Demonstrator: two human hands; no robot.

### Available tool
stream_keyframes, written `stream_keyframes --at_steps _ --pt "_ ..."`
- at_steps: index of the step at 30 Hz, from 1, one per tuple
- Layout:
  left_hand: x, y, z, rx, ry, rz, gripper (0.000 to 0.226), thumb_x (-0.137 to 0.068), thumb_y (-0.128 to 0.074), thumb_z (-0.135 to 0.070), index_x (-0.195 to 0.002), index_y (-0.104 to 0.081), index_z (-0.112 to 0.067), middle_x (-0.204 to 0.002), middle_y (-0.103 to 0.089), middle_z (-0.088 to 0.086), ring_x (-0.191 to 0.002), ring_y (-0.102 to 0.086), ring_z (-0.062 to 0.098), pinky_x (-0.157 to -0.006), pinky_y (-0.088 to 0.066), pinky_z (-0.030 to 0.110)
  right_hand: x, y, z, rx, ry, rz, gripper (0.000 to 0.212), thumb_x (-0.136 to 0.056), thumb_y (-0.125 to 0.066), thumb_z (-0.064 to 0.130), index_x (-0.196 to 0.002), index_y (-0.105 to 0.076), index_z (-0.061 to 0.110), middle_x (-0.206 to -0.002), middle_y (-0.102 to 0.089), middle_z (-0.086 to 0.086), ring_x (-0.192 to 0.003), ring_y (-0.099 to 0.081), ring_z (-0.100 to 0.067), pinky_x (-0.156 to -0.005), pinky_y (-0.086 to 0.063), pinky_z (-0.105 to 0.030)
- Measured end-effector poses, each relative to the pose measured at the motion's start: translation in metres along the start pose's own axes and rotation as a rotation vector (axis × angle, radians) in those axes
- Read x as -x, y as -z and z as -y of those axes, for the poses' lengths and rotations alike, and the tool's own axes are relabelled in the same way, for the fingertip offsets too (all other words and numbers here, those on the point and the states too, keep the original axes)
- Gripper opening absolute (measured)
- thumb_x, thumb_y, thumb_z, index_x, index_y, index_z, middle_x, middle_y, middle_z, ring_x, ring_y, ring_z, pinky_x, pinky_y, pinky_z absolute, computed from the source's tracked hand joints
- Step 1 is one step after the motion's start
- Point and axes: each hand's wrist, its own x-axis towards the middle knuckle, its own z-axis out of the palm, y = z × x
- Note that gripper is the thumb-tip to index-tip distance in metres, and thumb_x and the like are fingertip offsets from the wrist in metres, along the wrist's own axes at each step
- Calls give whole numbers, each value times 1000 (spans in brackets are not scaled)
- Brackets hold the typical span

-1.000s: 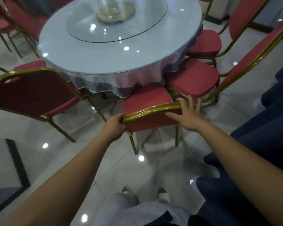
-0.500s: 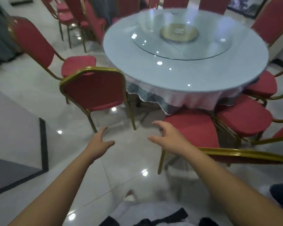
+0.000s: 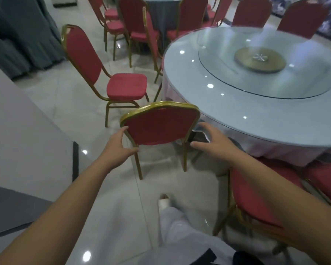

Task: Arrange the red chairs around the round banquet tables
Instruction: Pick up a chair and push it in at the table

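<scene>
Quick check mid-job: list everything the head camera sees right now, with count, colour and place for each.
Round table: one, pale cloth, right of centre.
Glass turntable: one, clear, on the table.
Gold hub: one, turntable's middle.
Near chair: one, red with gold frame, back to camera, at the table's near-left edge.
Side chair: one, red and gold, left, apart from the table.
Right chair: one, red, lower right, partly behind the right forearm.
Far chairs: several, red, along the top; count unclear.
Drapes: grey-green, upper left.
Floor: glossy pale tiles.
Trouser leg, shoe: white, bottom centre.
Left hand: open, at the near chair's left edge.
Right hand: open, beside its right edge.
</scene>
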Motion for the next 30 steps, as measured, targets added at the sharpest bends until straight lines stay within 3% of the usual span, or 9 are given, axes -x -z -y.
stream_keyframes --at_steps 4,7,9,12,14,19,21,25,30 --pt "-82 20 -15 -63 -95 43 85 -72 -85 -22 -143 -39 -31 -138 -46 3 -117 -45 12 -93 -45 25 -89 1 11 106 12 -111 85 -74 -82 42 -146 -38 31 -143 -46 -1 -131 -46 -21 -105 -42 -38" --pt "-137 22 -21 -324 -40 113 100 -71 -86 -30 -152 -27 -27 -146 -40 8 -133 -38 30 -108 -40 47 -151 4 8 320 -107 -121 93 -72 -81 47 -150 -32 32 -150 -40 -6 -134 -41 -30 -107 -40 -49" --pt "-164 19 -14 -446 -30 194 105 -70 -86 -32 -154 -22 -29 -148 -38 8 -134 -36 32 -109 -38 50 -187 4 3 387 -173 -72 87 -72 -79 54 -146 -37 37 -147 -44 -3 -133 -43 -31 -107 -39 -52" --pt "-193 18 2 -442 -49 352 95 -72 -84 -25 -150 -30 -31 -139 -48 6 -125 -48 28 -102 -47 48 -225 -1 4 340 -199 85 44 -70 -77 64 -105 -63 43 -110 -65 7 -110 -58 -23 -94 -44 -43" --pt "-204 20 15 -396 -78 408 71 -76 -80 -18 -138 -47 -28 -125 -59 2 -111 -58 23 -93 -53 42 -233 -6 6 269 -208 97 34 -66 -81 62 -80 -63 37 -86 -64 12 -91 -61 -17 -74 -44 -32" --pt "-225 34 42 -446 -241 404 25 -82 -71 -17 -105 -63 -22 -98 -66 -3 -92 -62 18 -82 -55 43 -219 -20 9 206 -284 -52 36 -61 -88 51 -75 -67 26 -77 -65 5 -79 -63 -17 -68 -51 -35" --pt "-231 42 52 -489 -344 503 23 -81 -73 -20 -101 -62 -21 -97 -64 -3 -92 -61 19 -83 -54 44 -200 -31 15 212 -341 -82 36 -61 -88 50 -76 -66 26 -78 -64 6 -79 -62 -16 -64 -46 -32" --pt "-235 65 61 -499 -503 662 25 -81 -77 -27 -100 -62 -24 -96 -63 -7 -92 -60 16 -82 -53 37 -138 -73 32 142 -486 -222 34 -60 -88 49 -83 -70 31 -83 -66 9 -83 -63 -13 -79 -52 -40" --pt "-210 84 79 -651 -723 1037 38 -71 -82 -25 -94 -51 -25 -96 -58 -6 -91 -57 17 -81 -51 36 -65 -141 67 207 -593 -407 44 -58 -89 49 -96 -74 36 -92 -63 14 -96 -61 -13 -85 -50 -38"
